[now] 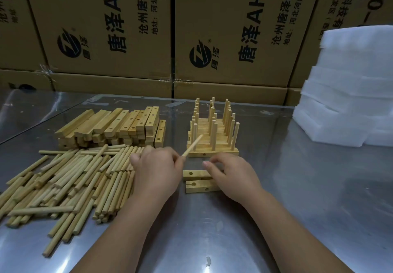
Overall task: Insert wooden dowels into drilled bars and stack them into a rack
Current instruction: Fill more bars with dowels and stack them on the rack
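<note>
The left hand (157, 174) is pinching one dowel (192, 146) by its lower end between thumb and fingertips, and the dowel's long axis is slanting up toward 1 o'clock. Two drilled bars (196, 180) are lying flat on the tabletop (297, 187) just at 3 o'clock of that hand, their long axes running from 9 to 3 o'clock and their left-end holes showing uncovered. The right hand (231, 177) is lying over their right parts with fingers bent; whether it is clamping them I cannot tell. The left hand is the nearer to the open holes, so the dowel probably needs tipping upright and carrying a little toward 4 o'clock. The part-built rack (212, 145) is standing at 12 o'clock of the bars.
</note>
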